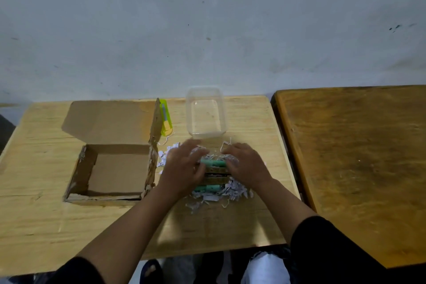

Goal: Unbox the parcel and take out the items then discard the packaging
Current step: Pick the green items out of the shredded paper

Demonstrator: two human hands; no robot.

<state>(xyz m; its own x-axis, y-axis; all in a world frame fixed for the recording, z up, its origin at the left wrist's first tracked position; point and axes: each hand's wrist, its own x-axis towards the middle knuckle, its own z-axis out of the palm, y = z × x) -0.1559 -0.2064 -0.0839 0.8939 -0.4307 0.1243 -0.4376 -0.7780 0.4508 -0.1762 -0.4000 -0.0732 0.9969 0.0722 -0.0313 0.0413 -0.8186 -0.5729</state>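
An open cardboard box (pixel 115 168) with its lid flap up sits empty on the left of the light wooden table (pixel 46 226). To its right lies a heap of white shredded paper (pixel 232 190). On the heap rest several cylindrical items, green ones (pixel 213 163) and brownish ones (pixel 215 180), side by side. My left hand (pixel 184 168) presses against the left ends of the items. My right hand (pixel 246 163) presses against their right ends. Both hands together clasp the bundle. Fingertips are partly buried in the shreds.
A clear plastic container (pixel 205 113) stands empty just behind the heap. A yellow-green utility knife (pixel 166 120) lies between the box flap and the container. A darker wooden table (pixel 357 168) adjoins on the right. A grey wall rises behind.
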